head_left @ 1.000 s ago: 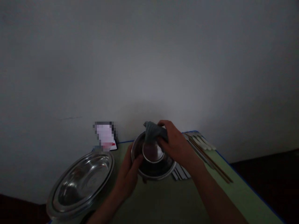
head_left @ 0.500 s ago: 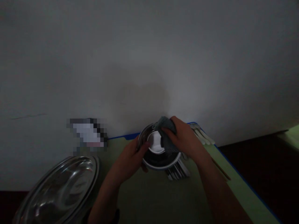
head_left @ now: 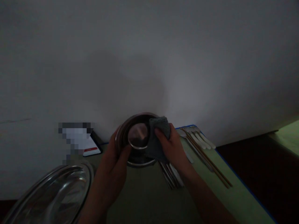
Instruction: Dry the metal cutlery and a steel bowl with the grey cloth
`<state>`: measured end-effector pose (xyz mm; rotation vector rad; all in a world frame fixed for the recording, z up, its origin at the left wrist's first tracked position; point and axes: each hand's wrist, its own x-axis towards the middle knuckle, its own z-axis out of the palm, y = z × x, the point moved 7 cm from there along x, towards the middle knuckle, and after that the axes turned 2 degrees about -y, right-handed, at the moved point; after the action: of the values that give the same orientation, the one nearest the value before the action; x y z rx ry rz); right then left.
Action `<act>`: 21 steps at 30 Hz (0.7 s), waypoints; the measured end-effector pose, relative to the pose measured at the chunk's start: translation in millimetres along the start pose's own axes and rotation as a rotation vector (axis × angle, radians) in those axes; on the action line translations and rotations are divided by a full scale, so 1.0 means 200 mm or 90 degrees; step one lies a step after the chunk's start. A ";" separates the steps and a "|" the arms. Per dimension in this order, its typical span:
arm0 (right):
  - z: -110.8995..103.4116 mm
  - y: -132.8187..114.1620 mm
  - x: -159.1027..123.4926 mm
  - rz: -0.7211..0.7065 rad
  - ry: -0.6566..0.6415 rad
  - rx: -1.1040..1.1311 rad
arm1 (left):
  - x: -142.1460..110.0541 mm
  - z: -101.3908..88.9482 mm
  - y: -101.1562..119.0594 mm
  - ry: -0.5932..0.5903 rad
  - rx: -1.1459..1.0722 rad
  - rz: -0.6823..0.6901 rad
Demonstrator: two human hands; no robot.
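Note:
A round stainless steel bowl (head_left: 140, 163) is held up over the table, its open side tilted toward me. My left hand (head_left: 115, 165) grips its left rim, thumb inside and the other fingers mostly hidden behind. In my right hand (head_left: 171, 144) is a folded grey-green cloth (head_left: 157, 146), pinched under the thumb and laid over the bowl's right rim and inner wall. Beneath the bowl's lower right side, several metal utensils (head_left: 169, 177) lie together, their far ends covered by the bowl and cloth.
Oval metal trays (head_left: 58, 196) stand at the lower left. A partly blurred device or card (head_left: 92, 149) leans by the wall. Chopsticks (head_left: 216, 168) and white-handled cutlery (head_left: 201, 138) lie on the right of the green table (head_left: 235, 199). The grey wall (head_left: 149, 62) rises behind.
The bowl and both hands have shifted left, and the bowl's tilt has changed. The cloth remains in my right hand on the bowl's right side. More chopsticks and cutlery show.

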<state>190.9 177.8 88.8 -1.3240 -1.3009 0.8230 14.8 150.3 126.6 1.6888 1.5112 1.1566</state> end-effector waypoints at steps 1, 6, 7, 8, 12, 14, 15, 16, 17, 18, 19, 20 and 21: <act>0.02 0.00 -0.03 0.027 0.030 0.041 | -0.01 -0.01 0.01 0.030 -0.011 0.020; 0.13 -0.02 -0.14 0.048 0.042 0.158 | -0.08 -0.04 0.02 0.040 -0.078 -0.010; 0.13 -0.03 -0.14 0.031 0.015 0.155 | -0.09 -0.05 0.03 0.032 -0.072 -0.014; 0.12 -0.04 -0.13 0.013 -0.016 0.140 | -0.10 -0.07 0.04 0.032 -0.057 -0.014; -0.02 -0.10 -0.08 -0.066 -0.159 0.001 | -0.11 -0.11 0.06 -0.040 0.015 -0.049; -0.10 -0.14 -0.07 -0.099 -0.198 -0.110 | -0.12 -0.08 0.06 -0.132 0.018 -0.045; -0.14 -0.17 -0.07 -0.115 -0.205 -0.156 | -0.13 -0.05 0.06 -0.186 0.013 -0.038; -0.15 -0.20 -0.08 -0.125 -0.225 -0.194 | -0.14 -0.02 0.06 -0.233 0.009 -0.032; -0.16 -0.22 -0.10 -0.145 -0.253 -0.224 | -0.15 0.00 0.06 -0.266 0.011 -0.027; -0.15 -0.26 -0.12 -0.171 -0.270 -0.244 | -0.16 0.02 0.07 -0.287 0.018 -0.021; -0.14 -0.28 -0.13 -0.198 -0.281 -0.253 | -0.17 0.04 0.07 -0.298 0.029 -0.012; -0.13 -0.31 -0.15 -0.228 -0.281 -0.258 | -0.17 0.06 0.07 -0.304 0.043 0.003; -0.12 -0.33 -0.16 -0.257 -0.272 -0.261 | -0.18 0.07 0.08 -0.305 0.056 0.022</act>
<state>192.1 131.6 151.6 -1.1607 -2.0816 0.5860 35.5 114.4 127.1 1.8885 1.2457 0.6403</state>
